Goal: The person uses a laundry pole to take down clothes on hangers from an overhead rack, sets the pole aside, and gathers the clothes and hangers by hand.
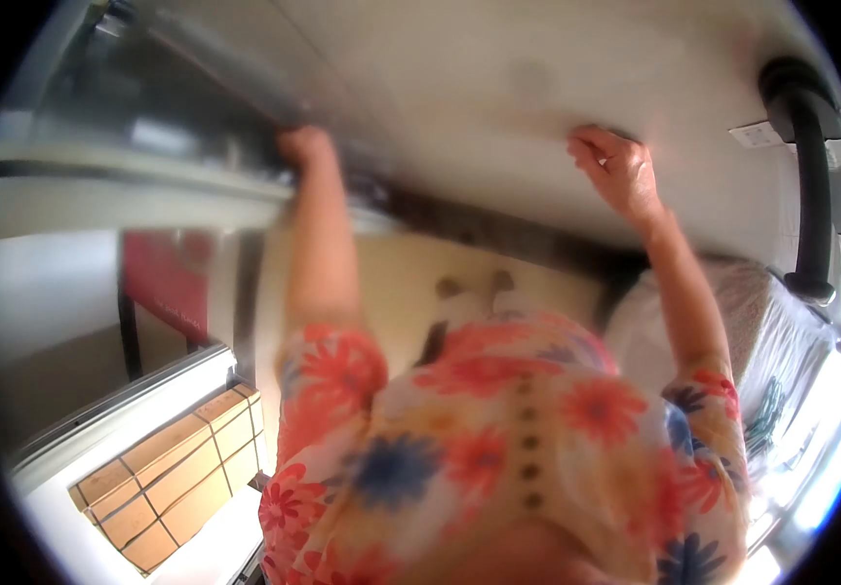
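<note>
My left hand [309, 146] reaches up to the edge of a dark, glossy panel [176, 107]. Motion blurs its fingers, so their closure and any grip are unclear. My right hand [620, 174] is in front of a large pale panel [498, 117], fingers curled in and thumb close to them. A thin dark edge shows by its knuckles; whether it is a held thing or a shadow I cannot tell. Whether this hand touches the panel is also unclear.
A black tubular handle [812, 195] stands at the right beside a white label [756, 135]. Plastic sheeting [781, 331] covers something below it. At lower left lies a strapped cardboard box [181, 473], with a red printed sheet [167, 283] above. Beneath me is a pale floor [396, 268].
</note>
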A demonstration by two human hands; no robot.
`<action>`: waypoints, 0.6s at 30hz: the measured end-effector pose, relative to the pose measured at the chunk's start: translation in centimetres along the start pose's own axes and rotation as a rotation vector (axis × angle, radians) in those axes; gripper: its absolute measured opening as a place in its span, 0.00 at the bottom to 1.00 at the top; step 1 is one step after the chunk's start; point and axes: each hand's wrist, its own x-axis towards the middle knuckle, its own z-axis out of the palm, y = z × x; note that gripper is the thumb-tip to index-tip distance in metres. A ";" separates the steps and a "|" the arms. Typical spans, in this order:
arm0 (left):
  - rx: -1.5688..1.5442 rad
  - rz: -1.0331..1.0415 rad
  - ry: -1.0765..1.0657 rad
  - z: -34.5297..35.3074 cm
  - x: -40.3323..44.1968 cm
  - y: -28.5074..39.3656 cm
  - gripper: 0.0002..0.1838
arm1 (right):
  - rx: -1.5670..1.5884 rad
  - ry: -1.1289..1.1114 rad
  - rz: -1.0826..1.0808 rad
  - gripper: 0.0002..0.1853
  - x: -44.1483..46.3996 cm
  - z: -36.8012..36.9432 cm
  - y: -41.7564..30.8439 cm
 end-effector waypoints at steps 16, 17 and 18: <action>-0.228 0.093 -0.274 5.2 4.9 -5.0 0.12 | 0.025 -0.036 -0.041 0.04 0.2 -0.2 0.2; -0.249 0.055 -0.277 4.6 4.3 -4.3 0.12 | 0.033 -0.036 -0.035 0.04 0.2 -0.2 0.2; -0.270 0.016 -0.280 4.1 3.8 -3.8 0.13 | 0.040 -0.035 -0.029 0.04 0.2 -0.1 0.2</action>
